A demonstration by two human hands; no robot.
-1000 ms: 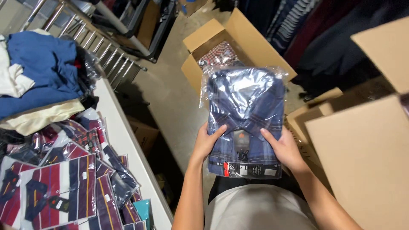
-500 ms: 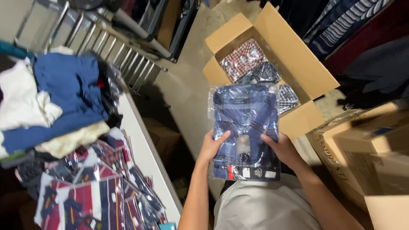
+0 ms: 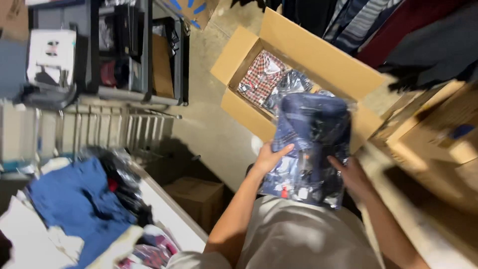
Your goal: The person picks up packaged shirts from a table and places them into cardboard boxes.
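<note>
I hold a folded dark blue shirt sealed in a clear plastic bag (image 3: 311, 144) in front of my chest. My left hand (image 3: 269, 157) grips its left edge and my right hand (image 3: 351, 177) grips its lower right edge. Just beyond the bag, on the floor, stands an open cardboard box (image 3: 239, 55) with its flaps spread. Inside it lie a red checked bagged shirt (image 3: 259, 77) and a dark bagged shirt (image 3: 286, 84). The held bag overlaps the box's near right corner.
A white table (image 3: 167, 214) at the lower left carries a blue garment (image 3: 69, 204) and several bagged items. A metal rack (image 3: 114, 129) and a shelf cart (image 3: 134, 55) stand behind it. More cardboard boxes (image 3: 438, 139) sit at the right, with hanging clothes (image 3: 388, 25) above.
The view has swung left and tilted. The bagged blue shirt has moved forward and now overlaps the open box's near corner; both hands still grip it.
</note>
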